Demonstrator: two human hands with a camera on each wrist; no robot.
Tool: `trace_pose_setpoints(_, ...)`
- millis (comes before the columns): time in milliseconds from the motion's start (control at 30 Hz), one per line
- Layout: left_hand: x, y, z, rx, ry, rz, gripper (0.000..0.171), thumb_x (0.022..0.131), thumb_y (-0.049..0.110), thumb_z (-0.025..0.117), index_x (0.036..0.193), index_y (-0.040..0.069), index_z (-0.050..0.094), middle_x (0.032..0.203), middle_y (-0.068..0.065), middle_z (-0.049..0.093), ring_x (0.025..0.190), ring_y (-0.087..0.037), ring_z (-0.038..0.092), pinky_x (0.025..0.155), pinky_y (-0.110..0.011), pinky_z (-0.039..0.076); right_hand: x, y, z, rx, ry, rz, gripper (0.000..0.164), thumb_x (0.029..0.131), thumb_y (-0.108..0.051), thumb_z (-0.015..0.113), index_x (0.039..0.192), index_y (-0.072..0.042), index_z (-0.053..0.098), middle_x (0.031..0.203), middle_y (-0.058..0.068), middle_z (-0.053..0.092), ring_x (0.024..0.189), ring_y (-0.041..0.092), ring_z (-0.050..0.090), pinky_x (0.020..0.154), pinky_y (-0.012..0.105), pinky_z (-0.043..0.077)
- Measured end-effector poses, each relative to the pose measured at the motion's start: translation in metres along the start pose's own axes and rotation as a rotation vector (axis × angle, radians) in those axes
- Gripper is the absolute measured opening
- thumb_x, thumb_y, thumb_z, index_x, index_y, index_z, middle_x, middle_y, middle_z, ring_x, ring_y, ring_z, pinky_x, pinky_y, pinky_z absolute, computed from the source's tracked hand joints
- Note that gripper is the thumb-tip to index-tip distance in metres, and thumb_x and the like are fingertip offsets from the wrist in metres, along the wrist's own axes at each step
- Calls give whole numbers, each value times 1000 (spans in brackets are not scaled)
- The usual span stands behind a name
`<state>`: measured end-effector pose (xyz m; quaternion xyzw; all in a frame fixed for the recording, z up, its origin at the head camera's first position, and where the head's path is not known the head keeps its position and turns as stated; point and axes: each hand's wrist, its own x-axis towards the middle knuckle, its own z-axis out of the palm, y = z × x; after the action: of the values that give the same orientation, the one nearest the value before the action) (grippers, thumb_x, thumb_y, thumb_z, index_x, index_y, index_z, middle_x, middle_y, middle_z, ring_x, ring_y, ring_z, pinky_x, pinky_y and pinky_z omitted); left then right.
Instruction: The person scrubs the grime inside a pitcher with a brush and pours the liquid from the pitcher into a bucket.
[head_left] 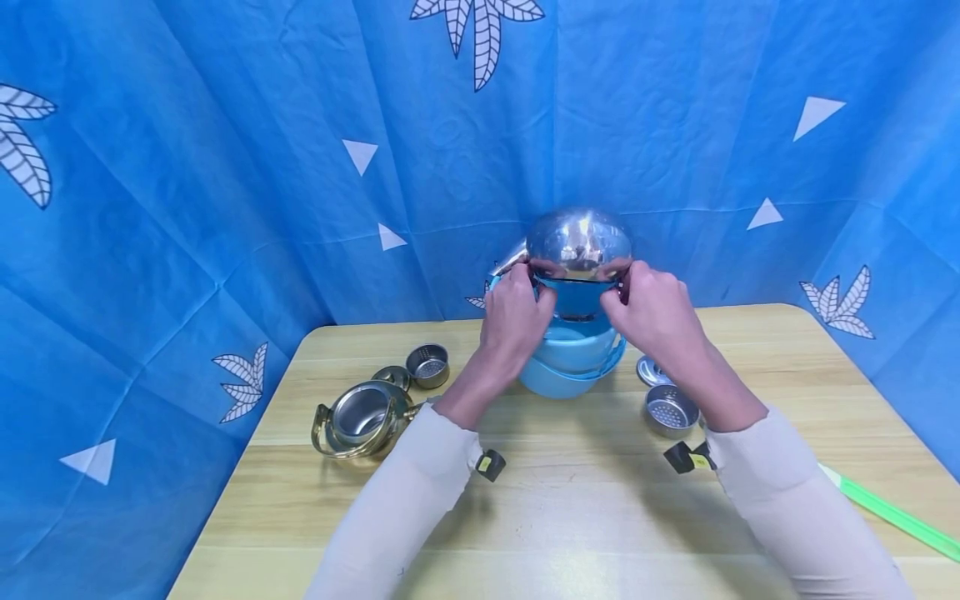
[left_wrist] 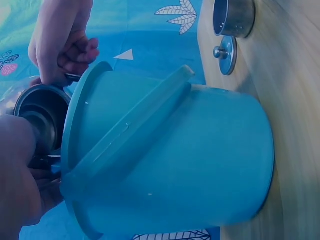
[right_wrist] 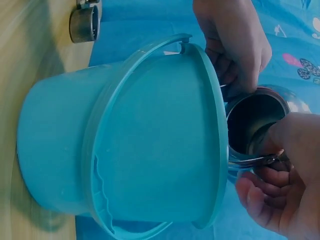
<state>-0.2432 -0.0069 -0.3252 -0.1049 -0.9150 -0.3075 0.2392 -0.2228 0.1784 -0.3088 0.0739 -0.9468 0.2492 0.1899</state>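
A shiny metal teapot (head_left: 579, 237) is tipped mouth-down over a light blue bucket (head_left: 558, 382). My left hand (head_left: 517, 312) grips the teapot at the left of its rim, beside the spout. On the opposite side my right hand (head_left: 656, 312) pinches the rim by the handle joint. In the right wrist view, the teapot's dark open mouth (right_wrist: 252, 122) faces the bucket's rim, and the thumb of the right hand (right_wrist: 300, 165) reaches over its edge. The bucket stands upright, its handle hanging down the side; its inside is mostly hidden.
Left on the wooden table (head_left: 540, 533) stand a gold teapot (head_left: 360, 417) without its lid, a small lid (head_left: 392, 377) and a metal strainer cup (head_left: 427, 367). Right of the bucket are another strainer cup (head_left: 671, 410) and lid (head_left: 651, 371). A green stick (head_left: 900, 521) lies at far right.
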Motion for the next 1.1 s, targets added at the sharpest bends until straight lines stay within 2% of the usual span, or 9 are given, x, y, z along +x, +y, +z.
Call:
trace_pose_setpoints(267,-3,-5,-1,37,-31,20,22,94,22,49,97,2,59,72,-4,54,52,-15,53,41,-18,37,-1,-1,-2,13,-58,1,23,90,-22,45,79,-3,51,62,10,49,47,23,45,43,31,34)
trace_pose_setpoints(467,-6,-8,-3,64,-29,48,23,95,24,47,95,3,58,72,-3,53,51,-15,52,41,-17,36,-2,-3,-7,46,-115,29,25,92,-24,43,78,-5,52,63,10,49,49,23,46,44,32,35)
trace_pose_setpoints(700,-6,-12,-5,129,31,134,24,95,23,45,85,4,57,69,-3,50,51,-14,51,43,-17,38,-2,-7,-11,72,-148,54,27,92,-26,42,82,-4,53,68,11,51,54,24,48,47,32,36)
trace_pose_setpoints(867,-5,-12,-8,169,41,172,24,96,23,44,83,6,54,68,-2,50,51,-12,52,44,-15,39,-1,-7,-13,107,-163,72,28,93,-27,42,84,-4,56,71,12,54,59,25,49,49,32,37)
trace_pose_setpoints(967,-5,-13,-9,207,60,207,25,97,24,43,82,7,54,68,-2,51,53,-12,54,46,-16,43,-1,-8,-15,144,-189,101,29,93,-28,42,85,-5,56,71,12,57,59,25,53,49,32,39)
trace_pose_setpoints(1100,-3,-16,-8,285,122,278,27,97,24,44,80,7,55,67,-4,54,55,-15,58,50,-20,50,1,-9,-16,172,-201,116,29,93,-29,41,84,-6,57,73,11,61,58,23,58,50,34,40)
